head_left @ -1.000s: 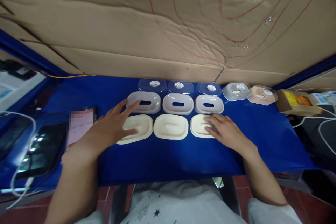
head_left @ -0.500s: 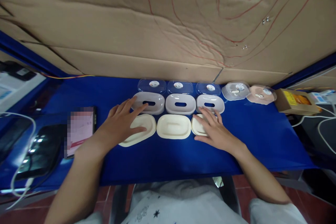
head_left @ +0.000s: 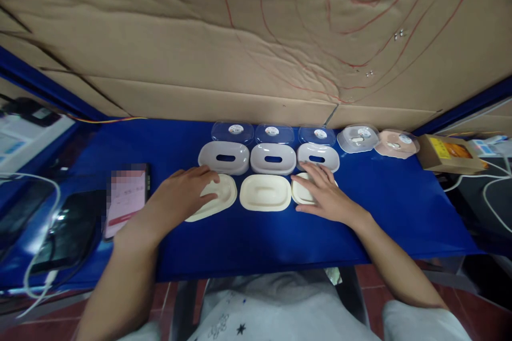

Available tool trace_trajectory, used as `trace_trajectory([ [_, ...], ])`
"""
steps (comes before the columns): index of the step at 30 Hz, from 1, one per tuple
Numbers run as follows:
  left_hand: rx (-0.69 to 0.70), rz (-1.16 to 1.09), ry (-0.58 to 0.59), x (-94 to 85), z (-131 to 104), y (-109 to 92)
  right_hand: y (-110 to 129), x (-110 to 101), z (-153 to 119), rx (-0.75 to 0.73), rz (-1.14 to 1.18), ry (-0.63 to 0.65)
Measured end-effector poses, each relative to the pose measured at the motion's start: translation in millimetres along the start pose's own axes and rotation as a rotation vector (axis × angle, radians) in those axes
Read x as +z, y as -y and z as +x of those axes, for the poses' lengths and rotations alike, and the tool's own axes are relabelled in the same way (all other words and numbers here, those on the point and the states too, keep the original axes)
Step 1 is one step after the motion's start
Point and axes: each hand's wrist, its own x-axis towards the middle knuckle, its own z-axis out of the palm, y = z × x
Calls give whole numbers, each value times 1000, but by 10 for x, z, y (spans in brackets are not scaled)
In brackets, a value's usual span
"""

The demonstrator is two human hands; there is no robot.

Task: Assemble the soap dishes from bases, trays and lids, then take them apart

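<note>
Three shallow cream oval trays lie in a row on the blue tabletop. My left hand (head_left: 186,192) is over the left tray (head_left: 224,194), its fingers a little bent and the thumb apart. Whether it presses on that tray I cannot tell. The middle tray (head_left: 265,192) lies untouched between my hands. My right hand (head_left: 326,192) spreads across the right tray (head_left: 303,192), partly hiding it, with the thumb at the near edge and fingertips reaching the far side. Behind the trays stand pale grey oval shells with a slot: left (head_left: 240,159), middle (head_left: 273,169) and right (head_left: 334,160).
Clear lids with round stickers (head_left: 272,131) line the back by the cardboard wall (head_left: 180,96). Two lidded oval boxes, white (head_left: 348,143) and pinkish (head_left: 404,150), sit right, beside a brown carton (head_left: 436,154). A phone (head_left: 128,197), a black device and white cables lie left.
My left hand has drawn back from the left grey shell, its fingers bending in over the left tray. My right hand stays nearly in place. The view has shifted slightly.
</note>
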Motion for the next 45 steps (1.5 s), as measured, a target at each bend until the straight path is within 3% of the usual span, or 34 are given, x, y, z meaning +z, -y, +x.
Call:
trace_trajectory([
  [5, 105, -97, 47, 75, -7, 18, -34, 21, 3, -8, 12, -21],
  [14, 255, -177, -4, 153, -4, -22, -130, 75, 53, -97, 115, -65],
  [17, 268, -161, -40, 142, 15, -62, -167, 69, 58, -85, 173, -141],
  [20, 271, -145, -61, 150, 17, -67, -327, 2, 32, 29, 159, -305],
  [24, 301, -140, -112, 155, 7, -72, -751, -104, -65, 378, -39, -468],
  [28, 350, -110, -170, 99, 11, -149, -1136, -116, -211, 631, -172, -384],
  [32, 382, -82, -207, 70, 31, -245, -1228, -138, -340, 605, -248, -282],
  [39, 425, -3, -264, 183, 109, -333, -1223, -333, -505, 569, -265, -322],
  [45, 482, -41, -361, 116, 98, -418, -1418, -425, -644, 621, 14, -251],
])
